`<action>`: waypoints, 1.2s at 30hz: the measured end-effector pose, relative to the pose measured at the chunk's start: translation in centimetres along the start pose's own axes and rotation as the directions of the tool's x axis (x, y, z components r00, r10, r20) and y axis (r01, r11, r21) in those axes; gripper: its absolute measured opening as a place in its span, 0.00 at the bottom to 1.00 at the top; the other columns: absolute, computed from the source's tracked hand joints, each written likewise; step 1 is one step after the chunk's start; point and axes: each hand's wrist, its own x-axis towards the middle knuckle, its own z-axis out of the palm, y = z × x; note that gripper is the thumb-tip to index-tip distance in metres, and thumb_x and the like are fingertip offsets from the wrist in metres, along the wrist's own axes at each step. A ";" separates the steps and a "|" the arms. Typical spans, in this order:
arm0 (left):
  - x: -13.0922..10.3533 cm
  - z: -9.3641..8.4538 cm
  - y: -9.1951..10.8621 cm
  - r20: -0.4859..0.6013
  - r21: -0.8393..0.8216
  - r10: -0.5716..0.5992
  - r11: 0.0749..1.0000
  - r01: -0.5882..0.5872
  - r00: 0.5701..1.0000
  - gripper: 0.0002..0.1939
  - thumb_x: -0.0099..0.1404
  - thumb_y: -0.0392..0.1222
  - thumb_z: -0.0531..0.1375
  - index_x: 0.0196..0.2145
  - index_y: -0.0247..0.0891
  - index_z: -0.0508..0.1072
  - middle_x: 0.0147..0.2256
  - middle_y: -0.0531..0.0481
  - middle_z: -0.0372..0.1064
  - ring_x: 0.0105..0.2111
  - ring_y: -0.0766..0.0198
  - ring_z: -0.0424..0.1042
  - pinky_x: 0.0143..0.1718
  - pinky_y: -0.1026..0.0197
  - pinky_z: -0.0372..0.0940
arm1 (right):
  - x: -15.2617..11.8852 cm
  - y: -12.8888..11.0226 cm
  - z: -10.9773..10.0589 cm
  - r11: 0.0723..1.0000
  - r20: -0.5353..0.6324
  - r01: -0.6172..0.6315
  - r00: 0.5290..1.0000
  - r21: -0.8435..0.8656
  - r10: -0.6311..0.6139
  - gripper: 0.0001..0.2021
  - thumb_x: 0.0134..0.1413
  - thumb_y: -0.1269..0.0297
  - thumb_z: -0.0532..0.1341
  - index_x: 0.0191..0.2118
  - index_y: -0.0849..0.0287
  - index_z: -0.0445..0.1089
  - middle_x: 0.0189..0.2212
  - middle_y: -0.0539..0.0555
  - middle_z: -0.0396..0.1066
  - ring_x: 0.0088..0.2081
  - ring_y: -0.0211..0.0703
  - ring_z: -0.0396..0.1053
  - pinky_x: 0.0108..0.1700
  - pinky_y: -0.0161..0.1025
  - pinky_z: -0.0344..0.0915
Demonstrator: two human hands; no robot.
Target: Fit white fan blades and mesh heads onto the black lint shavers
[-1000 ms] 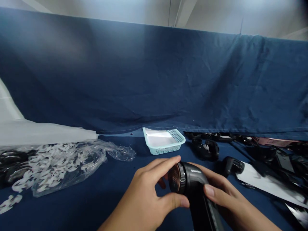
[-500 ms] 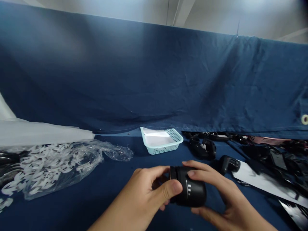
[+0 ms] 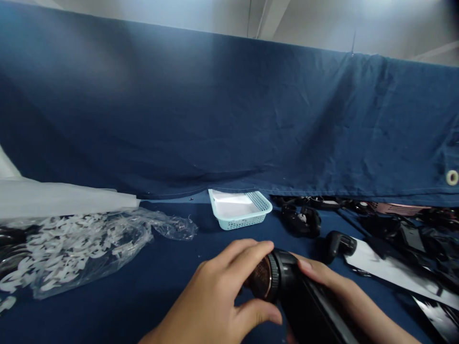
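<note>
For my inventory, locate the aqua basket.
In the head view, the aqua basket stands near the middle, at the curtain's hem, between the clear bag on the left and black parts on the right.

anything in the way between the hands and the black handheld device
Nothing visible. The right hand lies directly against the black handheld device, and the left hand curls around its mesh-faced head with no other object between.

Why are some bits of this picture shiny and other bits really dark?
In the head view, light brightens the ceiling; in that head view, the blue curtain is paler at upper left, the plastic bag glints, a sheen runs along the black device, and black parts at right blend into shadow.
</note>
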 end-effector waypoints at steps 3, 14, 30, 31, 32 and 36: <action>-0.4 0.4 0.1 -0.002 0.108 0.081 0.991 -0.080 0.997 0.33 0.58 0.39 0.67 0.59 0.58 0.67 0.62 0.53 0.60 0.55 0.47 0.68 0.57 0.46 0.64 | 0.3 -0.6 -0.2 0.999 0.045 -0.032 0.999 0.023 0.031 0.25 0.65 0.48 0.51 0.53 0.62 0.73 0.38 0.61 0.80 0.42 0.56 0.79 0.47 0.53 0.73; -1.5 0.7 1.2 -0.093 -0.021 0.193 0.980 -0.196 0.977 0.06 0.60 0.48 0.66 0.35 0.48 0.81 0.45 0.50 0.76 0.56 0.45 0.67 0.60 0.43 0.61 | 0.1 -0.3 0.0 0.978 -0.049 0.170 0.983 -0.124 -0.177 0.20 0.60 0.49 0.58 0.50 0.55 0.76 0.43 0.58 0.79 0.50 0.57 0.74 0.49 0.51 0.71; 0.2 -0.7 0.3 0.034 -0.133 -0.096 0.986 0.100 0.995 0.31 0.55 0.51 0.69 0.55 0.52 0.68 0.48 0.51 0.72 0.44 0.53 0.72 0.48 0.53 0.66 | -2.3 0.3 -0.1 0.868 -0.246 0.176 0.916 -0.464 -0.318 0.24 0.55 0.49 0.63 0.56 0.48 0.69 0.54 0.55 0.73 0.53 0.59 0.72 0.50 0.46 0.73; 0.1 -0.7 0.2 0.006 -0.106 -0.103 0.989 0.103 0.995 0.41 0.49 0.51 0.73 0.59 0.57 0.63 0.54 0.51 0.67 0.48 0.51 0.70 0.52 0.50 0.64 | -2.2 0.3 0.0 0.864 -0.246 0.182 0.913 -0.469 -0.325 0.24 0.56 0.50 0.63 0.56 0.49 0.69 0.54 0.56 0.73 0.53 0.58 0.72 0.50 0.45 0.73; 0.1 -0.6 0.0 -0.018 -0.088 -0.116 0.990 0.114 0.993 0.51 0.45 0.51 0.75 0.63 0.61 0.57 0.59 0.51 0.62 0.49 0.49 0.69 0.53 0.48 0.63 | -2.1 0.2 0.1 0.861 -0.244 0.183 0.913 -0.475 -0.328 0.24 0.56 0.50 0.62 0.57 0.49 0.69 0.54 0.56 0.74 0.52 0.58 0.73 0.49 0.45 0.73; -0.2 -0.1 -0.2 0.011 -0.166 -0.186 0.968 0.185 0.982 0.40 0.57 0.57 0.65 0.64 0.56 0.56 0.52 0.47 0.68 0.36 0.53 0.73 0.41 0.49 0.70 | -1.9 0.5 0.4 0.832 -0.247 0.183 0.902 -0.523 -0.354 0.26 0.54 0.49 0.64 0.57 0.50 0.68 0.53 0.57 0.74 0.51 0.57 0.73 0.49 0.45 0.74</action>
